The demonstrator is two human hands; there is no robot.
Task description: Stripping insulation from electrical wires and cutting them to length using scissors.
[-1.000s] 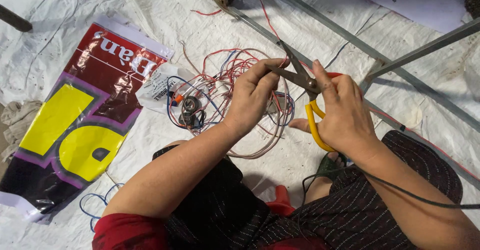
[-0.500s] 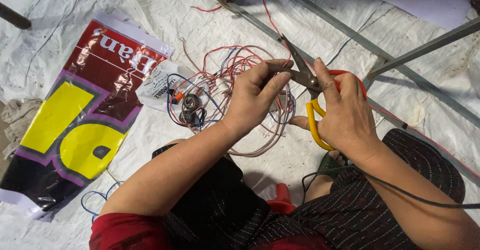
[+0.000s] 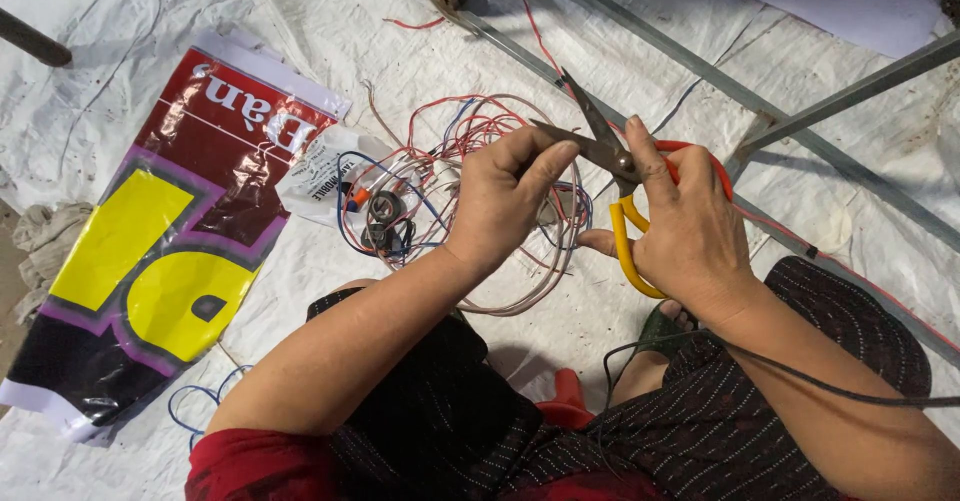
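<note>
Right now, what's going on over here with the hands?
A seated person's right hand holds scissors with yellow and red handles, blades open. The left hand pinches a thin wire at the blades. Below lies a tangle of red, blue and white wires on a white tarp, beside a glossy red and yellow bag.

Informal floor-level workspace: white woven tarpaulin (image 3: pixel 330 21) covers the ground, grey metal frame bars (image 3: pixel 700 66) cross it, loose coloured wires (image 3: pixel 470 151) lie scattered.
</note>
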